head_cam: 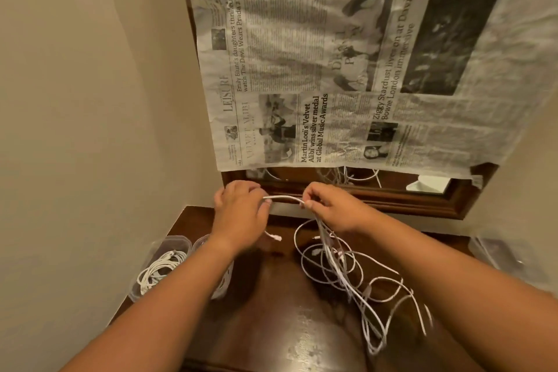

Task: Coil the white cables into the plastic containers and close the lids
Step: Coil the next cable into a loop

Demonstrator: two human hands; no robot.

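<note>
Early-to-mid, by my read. One tub (178, 240) at the left edge of the bench (271, 296) has a coiled cable (160, 272) in it, but no lid on it that I can see. A 2nd tub (200, 241) sits just beside it, mostly hidden under the left forearm, so I can't tell its contents. There's more clear plastic (498, 254) at the far right edge, too blurred to say whether it's a tub or a lid.

Left to do: the loose tangle (347, 269) on the bench, right of centre. It's several white cables looped over each other, and they need separating, coiling and boxing. Then all the lids go on. No closed lid is visible anywhere.

Both grips are up near the mirror frame (392, 199), w/ a short run of one cable (283, 198) stretched between them.

- **L grip (241, 214):** fingers curled in, thumb and forefinger pinching the cable close to its end. A plug end (275, 237) dangles just below it.
- **R grip (329, 205):** thumb and fingertips pressed together on the same cable. Several strands hang from it down into the tangle.

Neither grip is spread. It looks like one cable is being singled out from the rest before coiling, but that's a guess.
</note>
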